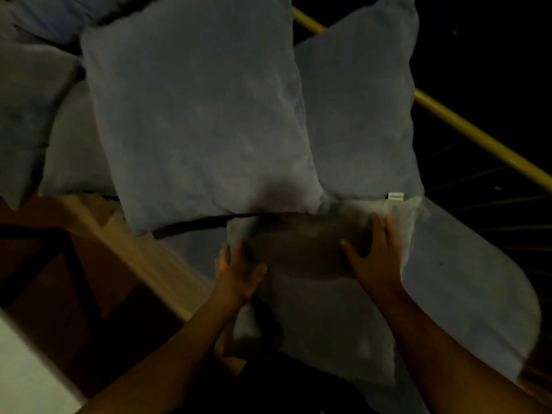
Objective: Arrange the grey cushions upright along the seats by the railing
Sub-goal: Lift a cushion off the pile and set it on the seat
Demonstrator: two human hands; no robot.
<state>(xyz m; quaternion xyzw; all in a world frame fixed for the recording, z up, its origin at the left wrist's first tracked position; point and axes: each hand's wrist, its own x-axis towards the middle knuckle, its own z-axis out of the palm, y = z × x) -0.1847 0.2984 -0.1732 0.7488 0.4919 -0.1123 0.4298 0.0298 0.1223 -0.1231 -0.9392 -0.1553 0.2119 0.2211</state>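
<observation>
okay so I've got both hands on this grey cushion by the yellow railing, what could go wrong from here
1. The held cushion sits just under the big upright cushion; lifting it could knock that one over.
2. The cushion by the yellow railing leans close to the rail, with darkness beyond; a shove might push it over.
3. The left hand and right hand press the sides only, so it may slip.

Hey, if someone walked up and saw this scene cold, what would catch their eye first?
Probably the big grey cushion standing upright in the middle, with a second one beside it against the yellow railing at the right. Next, the two bare hands low in the centre: the left hand and the right hand press on either side of a smaller grey cushion lying on the seat. Everything else is dim.
</observation>
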